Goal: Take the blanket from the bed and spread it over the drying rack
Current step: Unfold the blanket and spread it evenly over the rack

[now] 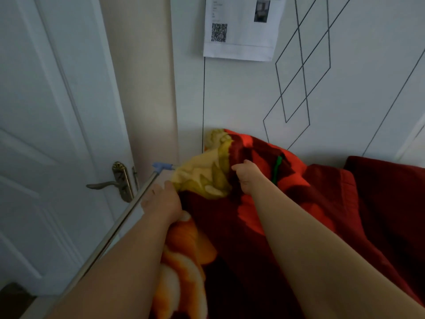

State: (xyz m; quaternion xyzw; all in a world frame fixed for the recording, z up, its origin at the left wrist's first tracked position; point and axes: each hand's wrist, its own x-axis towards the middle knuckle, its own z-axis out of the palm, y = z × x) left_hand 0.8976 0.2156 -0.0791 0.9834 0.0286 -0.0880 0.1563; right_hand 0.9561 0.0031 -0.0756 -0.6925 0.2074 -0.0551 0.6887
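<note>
A thick red blanket (271,215) with yellow and orange flower patches lies draped over the drying rack, hiding most of it. Only the rack's metal rail (124,219) with a blue corner joint (161,167) shows at the left. My left hand (162,202) grips the blanket's left edge right beside that rail. Further in, my right hand (247,177) pinches a fold of the blanket near the yellow patch. Both forearms reach in from the bottom of the view.
A white door (46,134) with a brass lever handle (115,183) stands close on the left. Behind the rack is a white wall (230,93) with thin dark line patterns and a taped paper sheet (243,28). A dark red cushion or bed edge (388,192) sits right.
</note>
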